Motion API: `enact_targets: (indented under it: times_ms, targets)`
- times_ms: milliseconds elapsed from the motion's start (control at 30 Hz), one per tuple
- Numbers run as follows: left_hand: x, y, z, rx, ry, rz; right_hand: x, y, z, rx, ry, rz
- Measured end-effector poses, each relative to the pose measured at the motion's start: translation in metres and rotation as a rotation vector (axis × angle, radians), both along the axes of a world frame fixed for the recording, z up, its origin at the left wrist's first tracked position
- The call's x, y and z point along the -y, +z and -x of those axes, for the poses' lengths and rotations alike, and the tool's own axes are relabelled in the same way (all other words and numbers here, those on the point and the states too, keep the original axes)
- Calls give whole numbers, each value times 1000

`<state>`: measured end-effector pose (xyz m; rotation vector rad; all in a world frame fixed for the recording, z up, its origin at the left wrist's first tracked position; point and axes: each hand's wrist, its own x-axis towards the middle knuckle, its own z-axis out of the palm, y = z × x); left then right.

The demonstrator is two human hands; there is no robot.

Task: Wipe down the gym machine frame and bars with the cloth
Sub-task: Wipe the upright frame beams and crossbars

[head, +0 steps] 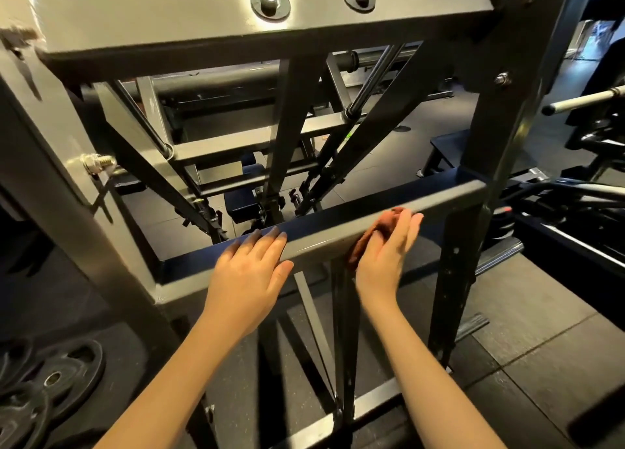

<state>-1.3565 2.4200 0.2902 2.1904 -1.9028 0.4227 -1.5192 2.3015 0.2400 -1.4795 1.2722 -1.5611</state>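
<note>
I look down on the grey gym machine frame (203,19) through the head camera, with both bare forearms reaching forward to it. The low crossbar (331,237) runs from the lower left up to the right and meets the dark upright post (453,296) at its right end.

My left hand (248,272) rests on the middle part of this crossbar. The fingers are straight and lie over its top edge, the thumb lies along its near face, and the hand grasps nothing.

My right hand (385,255) is just beside it, nearer the right end of the crossbar. It presses the reddish-brown cloth (380,225) flat against the near face. The fingers are stretched and not curled round the cloth. The thumb is hidden, so I cannot tell if it pinches the cloth. The cloth shows above the fingers at the top edge of the crossbar and again below the palm at the lower edge. This hand is a little blurred.

Above, the wide top beam of the frame carries two large bolts (270,2) with washers. One smaller bolt (96,162) sticks out from the slanted left post. Behind the crossbar many diagonal struts cross each other. Black weight plates (50,381) lie at the lower left corner of the view, on the dark rubber floor (524,313). A silver bar end (581,101) points in from the right edge.
</note>
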Motion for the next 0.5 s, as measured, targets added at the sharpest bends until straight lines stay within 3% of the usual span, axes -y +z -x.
enact_targets:
  times_ms: [167, 267, 400, 500]
  targets:
    - [1, 1, 0, -13, -10, -18, 9, 7, 6, 92, -86, -104]
    - [7, 10, 7, -32, -13, -44, -28, -9, -19, -23, 35, 14]
    - [31, 23, 21, -70, -45, -81, -22, -10, -17, -146, 35, 97]
    - [53, 28, 40, -180, -182, -104, 17, 3, 20, -24, -18, 14]
